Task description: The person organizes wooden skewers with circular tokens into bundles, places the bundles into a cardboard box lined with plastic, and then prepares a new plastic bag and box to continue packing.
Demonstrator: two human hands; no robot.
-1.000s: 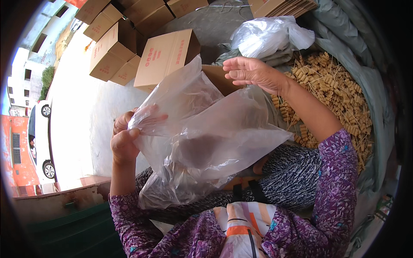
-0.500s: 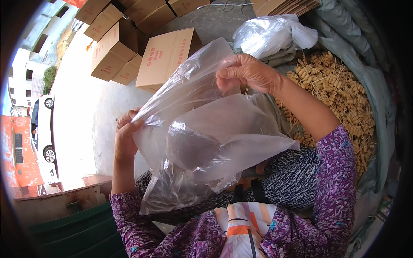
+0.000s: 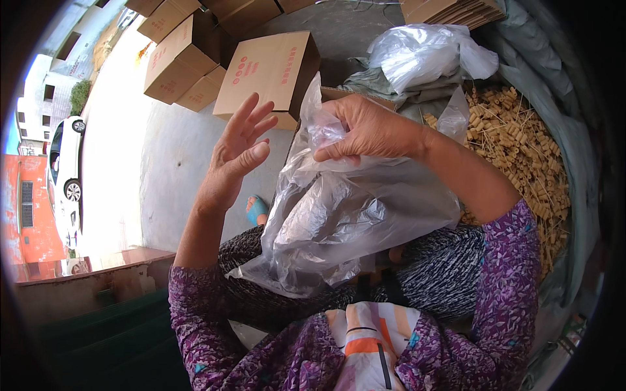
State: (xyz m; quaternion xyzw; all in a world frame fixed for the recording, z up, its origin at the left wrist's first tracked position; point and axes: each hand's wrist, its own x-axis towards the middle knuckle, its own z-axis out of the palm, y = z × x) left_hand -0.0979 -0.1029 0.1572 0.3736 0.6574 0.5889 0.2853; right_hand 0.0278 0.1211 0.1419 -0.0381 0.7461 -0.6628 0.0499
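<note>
A large clear plastic bag hangs loosely across my lap, crumpled and see-through. My right hand pinches its gathered upper edge between thumb and fingers. Left of the bag, my left hand is raised with fingers apart and nothing in it. Behind the bag and my right hand, the rim of an opened cardboard box shows in part; the rest of it is hidden.
Closed cardboard cartons stand ahead on the concrete floor. A white plastic bundle lies by flattened cardboard. To my right, spiral-shaped yellowish pieces on thin sticks form a heap on grey-green sheeting. A white car is parked outside.
My left hand has let go of the bag and opened. The bag, stretched between both hands before, now hangs gathered from my right hand.
</note>
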